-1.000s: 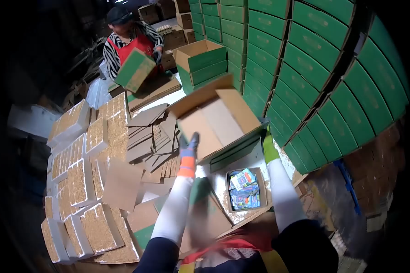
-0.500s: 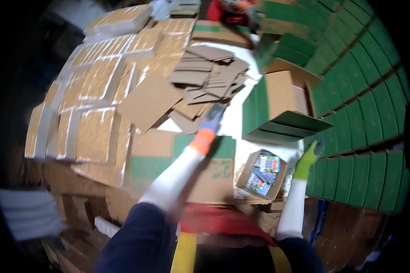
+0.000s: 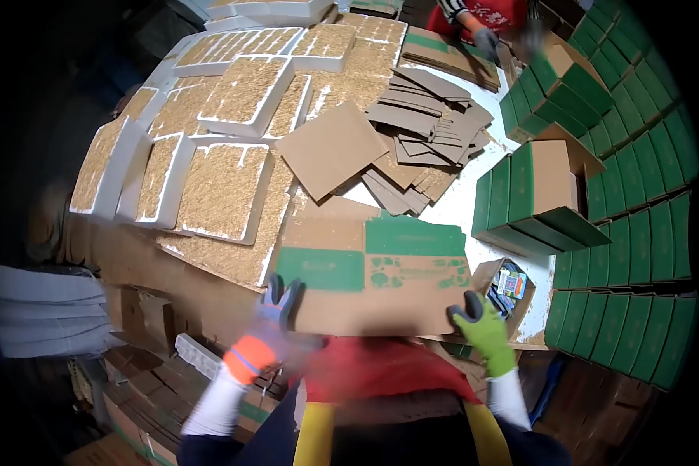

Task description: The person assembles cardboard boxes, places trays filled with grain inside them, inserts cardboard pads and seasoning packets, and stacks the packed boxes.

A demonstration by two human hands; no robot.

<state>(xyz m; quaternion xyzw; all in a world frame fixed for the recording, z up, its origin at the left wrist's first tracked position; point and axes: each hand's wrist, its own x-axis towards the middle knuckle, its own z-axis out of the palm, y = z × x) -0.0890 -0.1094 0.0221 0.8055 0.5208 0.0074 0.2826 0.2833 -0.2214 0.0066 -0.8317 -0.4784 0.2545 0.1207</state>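
Flat carton: likely light, stiff; we favour 2 side edges. Left hand: fingers spread. Right hand: grip unclear.

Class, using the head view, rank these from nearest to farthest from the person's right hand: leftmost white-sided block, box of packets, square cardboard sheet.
From the right hand:
1. Box of packets, just beside it.
2. Square cardboard sheet, up and left.
3. Leftmost white-sided block, far left.
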